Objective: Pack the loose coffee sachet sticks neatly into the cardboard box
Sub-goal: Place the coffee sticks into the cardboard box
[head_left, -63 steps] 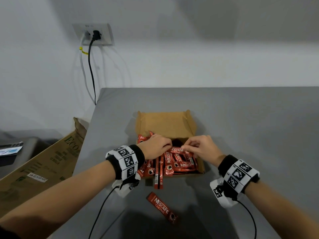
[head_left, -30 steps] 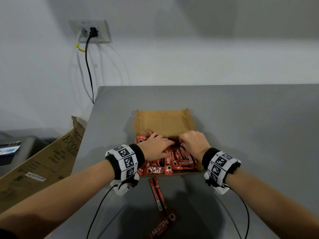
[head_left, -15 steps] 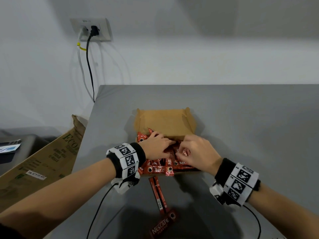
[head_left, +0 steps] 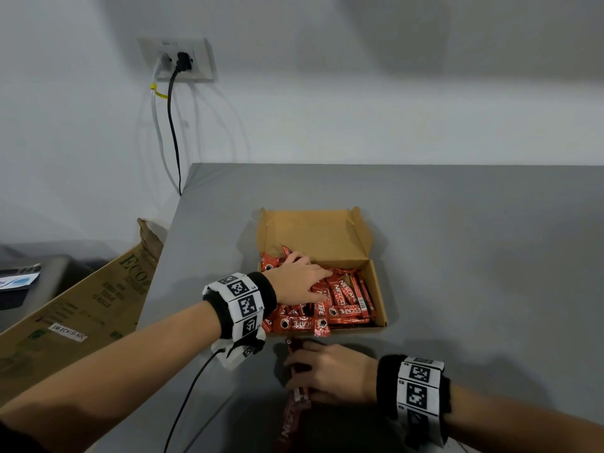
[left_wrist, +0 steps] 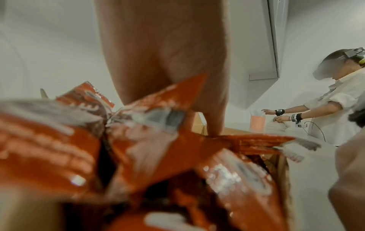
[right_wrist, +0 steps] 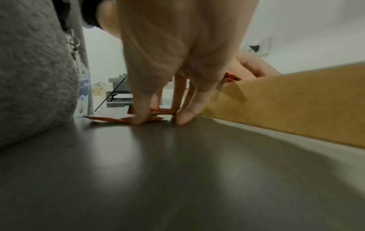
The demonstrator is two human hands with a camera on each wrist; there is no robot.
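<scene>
Head view: red Nescafé sachet sticks [head_left: 340, 297] fill the open cardboard box [head_left: 379, 289] at frame centre, jumbled under the flat, relaxed left hand [head_left: 299, 279]. Below, the right hand [head_left: 330, 371] pinches loose sticks [head_left: 295, 392] off the grey table [head_left: 474, 256], fingertips [right_wrist: 141, 119] pressing them flat. Light, thin and probably slick, they seem best pinched mid-length, or they may slide.

Table [head_left: 457, 243]: grey, sitting against the wall.
Box [head_left: 380, 299]: lying open on it.
Loose sticks [head_left: 292, 416]: lying flat on the table just before the box.
</scene>
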